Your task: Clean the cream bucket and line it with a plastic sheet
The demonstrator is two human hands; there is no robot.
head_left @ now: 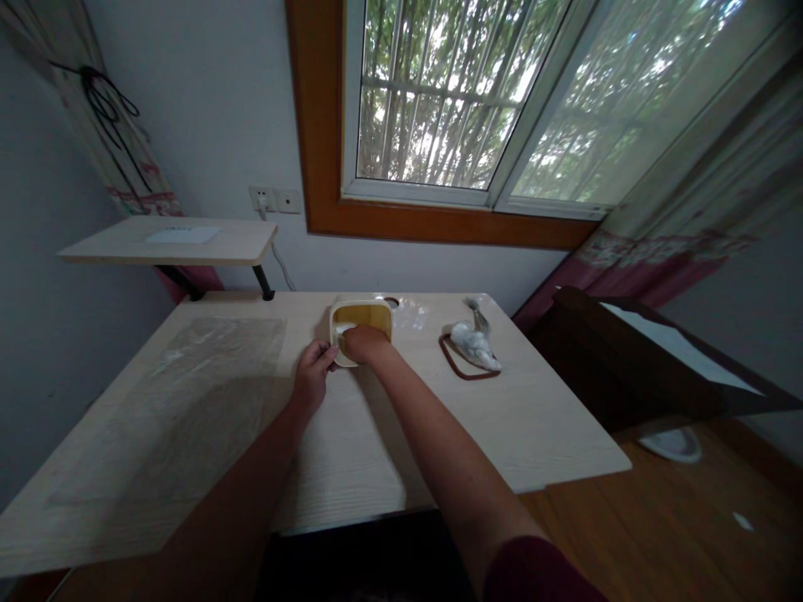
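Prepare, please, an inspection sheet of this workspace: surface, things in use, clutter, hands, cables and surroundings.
Surface: pale table; a clear plastic sheet lies on its left part.
Things in use: square container, yellowish inside.
Clutter: crumpled whitish bundle at a brown frame-like piece; contents cannot be told.
Hands: left hand holds the container's near left side; right hand reaches inside, fingertips hidden.
Cables: white cable runs down from the wall socket, behind the raised shelf.
Surroundings: window ahead, curtains at both sides.
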